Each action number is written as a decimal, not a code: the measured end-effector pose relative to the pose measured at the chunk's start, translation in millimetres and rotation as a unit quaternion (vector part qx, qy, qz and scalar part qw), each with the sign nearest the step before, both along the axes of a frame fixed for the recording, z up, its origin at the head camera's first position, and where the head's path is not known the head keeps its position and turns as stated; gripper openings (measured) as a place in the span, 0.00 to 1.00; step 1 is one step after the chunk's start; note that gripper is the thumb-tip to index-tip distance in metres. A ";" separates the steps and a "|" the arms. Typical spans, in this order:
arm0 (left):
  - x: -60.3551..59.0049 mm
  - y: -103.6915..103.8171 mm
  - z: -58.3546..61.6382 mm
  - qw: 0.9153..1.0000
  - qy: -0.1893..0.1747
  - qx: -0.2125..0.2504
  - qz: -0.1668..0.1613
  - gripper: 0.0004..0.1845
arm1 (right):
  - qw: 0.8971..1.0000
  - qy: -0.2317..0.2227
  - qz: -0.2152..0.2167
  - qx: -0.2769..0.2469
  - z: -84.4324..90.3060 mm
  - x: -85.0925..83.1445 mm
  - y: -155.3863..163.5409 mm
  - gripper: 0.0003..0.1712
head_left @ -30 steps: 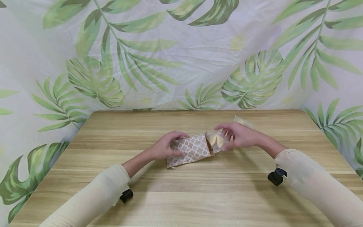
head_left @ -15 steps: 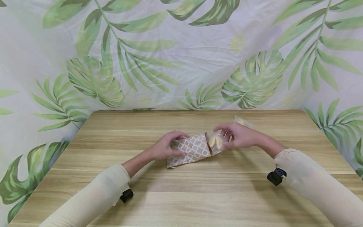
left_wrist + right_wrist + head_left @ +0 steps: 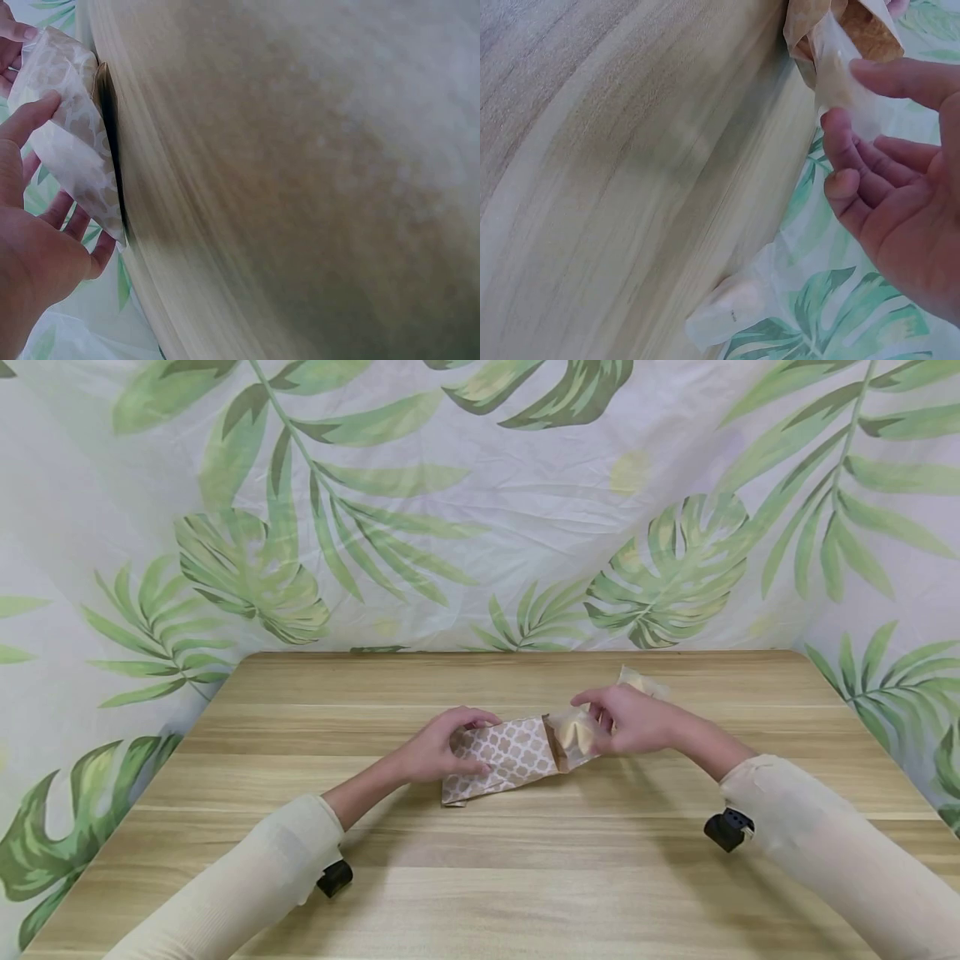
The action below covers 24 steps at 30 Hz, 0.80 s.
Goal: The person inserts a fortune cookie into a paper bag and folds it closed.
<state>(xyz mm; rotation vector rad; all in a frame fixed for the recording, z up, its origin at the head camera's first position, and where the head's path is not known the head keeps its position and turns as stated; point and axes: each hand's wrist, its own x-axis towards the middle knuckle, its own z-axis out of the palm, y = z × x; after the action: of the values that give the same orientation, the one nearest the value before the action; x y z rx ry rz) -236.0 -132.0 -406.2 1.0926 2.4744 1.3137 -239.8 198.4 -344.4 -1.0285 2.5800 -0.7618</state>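
A paper bag (image 3: 521,750) with a tan and white lattice print lies tilted at mid-table, its mouth facing right. My left hand (image 3: 438,747) grips the bag's closed end, thumb on the near side and fingers on the far side. At the mouth, a fortune cookie in a clear wrapper (image 3: 575,733) sticks partly out. My right hand (image 3: 641,720) pinches the wrapper's outer end between thumb and fingers. The right wrist view shows the wrapper (image 3: 836,71) reaching into the bag's brown inside (image 3: 870,34); its inner end is hidden there.
Behind the right hand lies another clear-wrapped packet (image 3: 637,680), partly hidden by that hand. The wooden table (image 3: 480,877) ends at a leaf-printed cloth (image 3: 525,527). A black wrist camera (image 3: 729,829) hangs under the right sleeve, another (image 3: 335,878) under the left.
My right hand has shifted very slightly to the right at the wrapper, and its fingers have turned a little. The left hand and the bag stay almost still.
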 end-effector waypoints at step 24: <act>-0.1 1.0 -2.3 1.000 0.012 0.001 0.001 0.34 | 0.999 0.043 -0.014 0.020 -6.8 5.8 -17.6 0.37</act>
<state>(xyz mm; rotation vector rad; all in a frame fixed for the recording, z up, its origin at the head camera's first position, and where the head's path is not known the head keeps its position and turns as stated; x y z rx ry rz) -236.1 -130.9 -408.4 1.1126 2.4923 1.3123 -234.0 180.8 -351.2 -1.0352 2.6763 -0.6839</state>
